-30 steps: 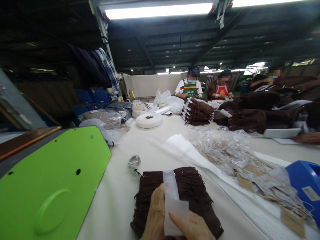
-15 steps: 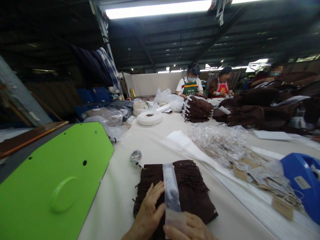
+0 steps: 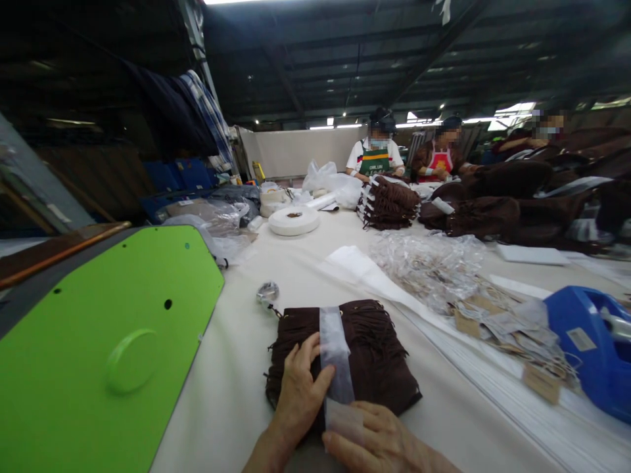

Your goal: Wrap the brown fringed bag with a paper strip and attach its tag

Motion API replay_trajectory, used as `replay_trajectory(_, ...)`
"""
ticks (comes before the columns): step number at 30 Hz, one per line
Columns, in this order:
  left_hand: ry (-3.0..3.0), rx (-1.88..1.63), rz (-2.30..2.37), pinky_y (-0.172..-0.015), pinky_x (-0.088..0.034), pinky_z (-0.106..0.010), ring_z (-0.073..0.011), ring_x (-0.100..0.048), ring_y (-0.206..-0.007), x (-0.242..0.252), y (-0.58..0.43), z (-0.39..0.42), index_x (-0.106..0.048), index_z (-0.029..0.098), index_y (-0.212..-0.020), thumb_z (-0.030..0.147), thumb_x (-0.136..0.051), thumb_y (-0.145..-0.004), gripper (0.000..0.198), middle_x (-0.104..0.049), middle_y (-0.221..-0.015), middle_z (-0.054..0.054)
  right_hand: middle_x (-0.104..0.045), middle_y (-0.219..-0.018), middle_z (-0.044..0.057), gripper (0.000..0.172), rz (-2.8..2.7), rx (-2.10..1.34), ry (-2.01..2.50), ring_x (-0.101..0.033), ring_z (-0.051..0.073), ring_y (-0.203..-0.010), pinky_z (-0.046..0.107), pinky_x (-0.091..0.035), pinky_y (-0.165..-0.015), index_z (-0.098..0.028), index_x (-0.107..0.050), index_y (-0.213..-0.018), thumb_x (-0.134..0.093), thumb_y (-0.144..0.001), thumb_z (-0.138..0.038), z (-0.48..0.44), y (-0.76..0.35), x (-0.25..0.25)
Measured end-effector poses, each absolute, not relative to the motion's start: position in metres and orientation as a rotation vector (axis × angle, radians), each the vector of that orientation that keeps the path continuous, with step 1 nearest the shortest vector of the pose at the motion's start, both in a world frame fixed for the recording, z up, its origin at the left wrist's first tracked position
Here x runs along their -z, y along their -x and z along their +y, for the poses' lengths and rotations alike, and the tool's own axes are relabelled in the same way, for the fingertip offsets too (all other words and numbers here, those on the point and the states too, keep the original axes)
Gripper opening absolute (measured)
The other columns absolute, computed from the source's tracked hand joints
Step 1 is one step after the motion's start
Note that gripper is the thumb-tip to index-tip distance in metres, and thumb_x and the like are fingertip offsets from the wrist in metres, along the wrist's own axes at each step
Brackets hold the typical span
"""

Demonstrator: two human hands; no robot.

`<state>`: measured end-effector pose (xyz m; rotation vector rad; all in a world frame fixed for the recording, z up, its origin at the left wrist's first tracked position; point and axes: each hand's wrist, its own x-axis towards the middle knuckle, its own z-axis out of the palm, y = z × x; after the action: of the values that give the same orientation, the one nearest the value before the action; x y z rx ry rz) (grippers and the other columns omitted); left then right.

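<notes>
A folded dark brown fringed piece [image 3: 374, 355] lies on the white table [image 3: 296, 269] in front of me. A translucent white band [image 3: 335, 351] runs across its middle from front to back. My left hand [image 3: 298, 391] lies flat on the left half of the brown piece, fingers stretched out, thumb against the band. My right hand [image 3: 379, 440] is at the near end of the band, fingers pressed down on it. A small round metal piece [image 3: 267, 292] on a chain sits at the far left corner of the brown piece.
A bright green machine cover [image 3: 108, 341] fills the left. Clear plastic bags with paper tags [image 3: 444, 272] and a blue tool [image 3: 589, 351] lie to the right. A white tape roll [image 3: 294, 221] and stacked brown fringed pieces [image 3: 389, 207] sit farther back, where other people work.
The view has tilted down a little. My left hand went from resting beside the band to lying spread on the brown piece. My right hand stays at the band's near end.
</notes>
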<state>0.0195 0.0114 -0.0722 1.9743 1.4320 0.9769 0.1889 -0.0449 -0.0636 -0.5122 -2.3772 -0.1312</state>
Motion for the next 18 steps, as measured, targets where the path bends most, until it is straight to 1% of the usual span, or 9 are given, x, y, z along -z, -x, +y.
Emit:
replay_trajectory(2, -2.276, -1.115, 1.465, -0.095, -0.044, -0.05, -0.0251, -0.056, -0.11, 0.078, -0.017, 0.006, -0.044, 0.017, -0.124, 0.021, -0.053, -0.08, 0.045, -0.062, -0.116, -0.011, -0.071, -0.082, 0.003, 0.022, -2.392, 0.136, 0.49, -0.064, 0.014, -0.084, 0.026, -0.051, -0.078, -0.013, -0.054, -0.109, -0.04, -0.092, -0.015, -0.046, -0.19, 0.072)
replay_trajectory(4, -2.62, -1.212, 1.396, -0.097, -0.042, -0.05, -0.0254, -0.048, -0.119, 0.082, -0.013, 0.0, -0.045, 0.018, -0.126, 0.016, -0.05, -0.083, 0.043, -0.057, -0.123, -0.011, -0.071, -0.08, 0.002, 0.019, -2.405, 0.138, 0.486, -0.064, 0.015, -0.085, 0.026, -0.051, -0.078, -0.014, -0.056, -0.106, -0.043, -0.092, -0.016, -0.047, -0.19, 0.077)
replay_trajectory(6, -2.906, -1.155, 1.186, -0.101, -0.04, -0.046, -0.0232, -0.042, -0.125, 0.085, -0.011, -0.005, -0.048, 0.018, -0.124, 0.011, -0.047, -0.084, 0.041, -0.055, -0.126, -0.008, -0.071, -0.083, 0.002, 0.016, -2.416, 0.124, 0.486, -0.063, 0.015, -0.085, 0.026, -0.051, -0.079, -0.015, -0.058, -0.102, -0.046, -0.091, -0.017, -0.049, -0.189, 0.08)
replay_trajectory(9, -3.099, -1.001, 0.93, -0.102, -0.039, -0.042, -0.0218, -0.039, -0.127, 0.089, -0.008, -0.011, -0.05, 0.014, -0.122, 0.008, -0.046, -0.084, 0.039, -0.056, -0.126, -0.008, -0.07, -0.088, 0.002, 0.017, -2.458, 0.057, 0.523, -0.062, 0.014, -0.086, 0.024, -0.051, -0.079, -0.017, -0.059, -0.101, -0.045, -0.092, -0.02, -0.056, -0.189, 0.091)
replay_trajectory(11, -3.131, -1.006, 0.905, -0.101, -0.04, -0.042, -0.0236, -0.038, -0.128, 0.092, -0.008, -0.013, -0.05, 0.011, -0.122, 0.007, -0.046, -0.084, 0.039, -0.054, -0.127, -0.01, -0.07, -0.088, 0.003, 0.021, -2.499, -0.047, 0.614, -0.062, 0.012, -0.085, 0.021, -0.051, -0.077, -0.018, -0.058, -0.103, -0.04, -0.094, -0.024, -0.063, -0.189, 0.105)
replay_trajectory(14, -3.148, -1.073, 0.861, -0.104, -0.037, -0.038, -0.0227, -0.038, -0.128, 0.094, -0.007, -0.012, -0.051, 0.01, -0.121, 0.007, -0.047, -0.084, 0.038, -0.055, -0.126, -0.011, -0.069, -0.091, 0.004, 0.03, -2.497, -0.207, 0.689, -0.063, 0.009, -0.083, 0.016, -0.05, -0.075, -0.018, -0.056, -0.107, -0.03, -0.098, -0.029, -0.077, -0.19, 0.133)
replay_trajectory(16, -3.169, -1.042, 0.808, -0.107, -0.033, -0.036, -0.0217, -0.038, -0.128, 0.093, -0.006, -0.009, -0.05, 0.01, -0.122, 0.01, -0.047, -0.084, 0.038, -0.054, -0.127, -0.011, -0.07, -0.091, 0.005, 0.042, -2.449, -0.224, 0.688, -0.063, 0.008, -0.083, 0.015, -0.049, -0.077, -0.016, -0.054, -0.111, -0.016, -0.099, -0.029, -0.089, -0.193, 0.147)
replay_trajectory(18, -3.191, -0.981, 0.767, -0.109, -0.03, -0.036, -0.022, -0.037, -0.129, 0.091, -0.005, -0.006, -0.047, 0.009, -0.126, 0.014, -0.048, -0.085, 0.041, -0.051, -0.13, -0.011, -0.071, -0.087, 0.006, 0.051, -2.374, -0.177, 0.709, -0.064, 0.009, -0.081, 0.015, -0.049, -0.074, -0.013, -0.053, -0.112, -0.007, -0.099, -0.028, -0.102, -0.197, 0.151)
